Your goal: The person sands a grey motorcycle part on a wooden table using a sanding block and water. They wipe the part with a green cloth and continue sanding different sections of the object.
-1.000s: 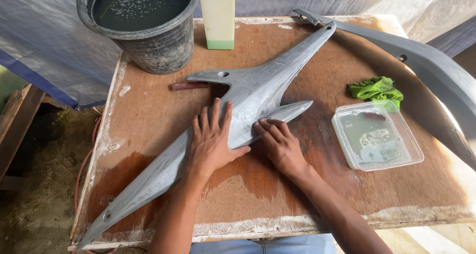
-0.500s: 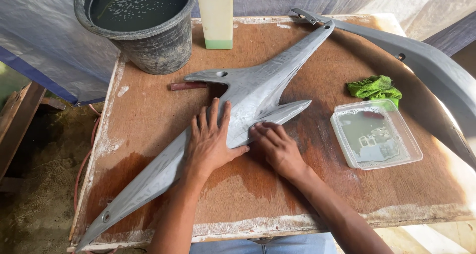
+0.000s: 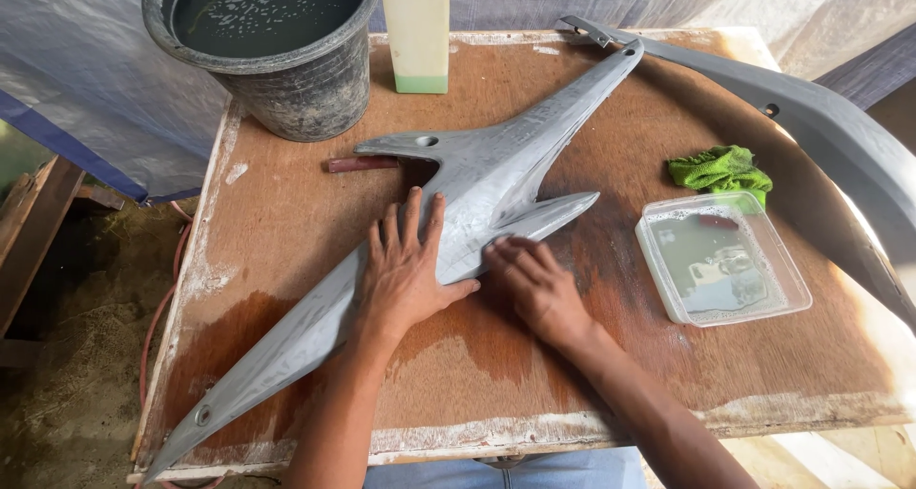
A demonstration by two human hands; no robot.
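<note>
On a wet wooden table point(image 3: 286, 241), the left hand point(image 3: 405, 270) presses flat on a long grey pointed panel point(image 3: 496, 179) while the right hand point(image 3: 536, 284) curls against its lower edge, with a black bucket point(image 3: 286, 79), green cloth point(image 3: 718, 169) and clear tub point(image 3: 722, 260) around.

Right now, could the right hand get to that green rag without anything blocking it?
Probably yes. The right hand rests on the edge of the grey panel, and the green rag lies farther out on the same side. Only bare wet board lies between them; the clear tub sits just nearer than that path.
</note>
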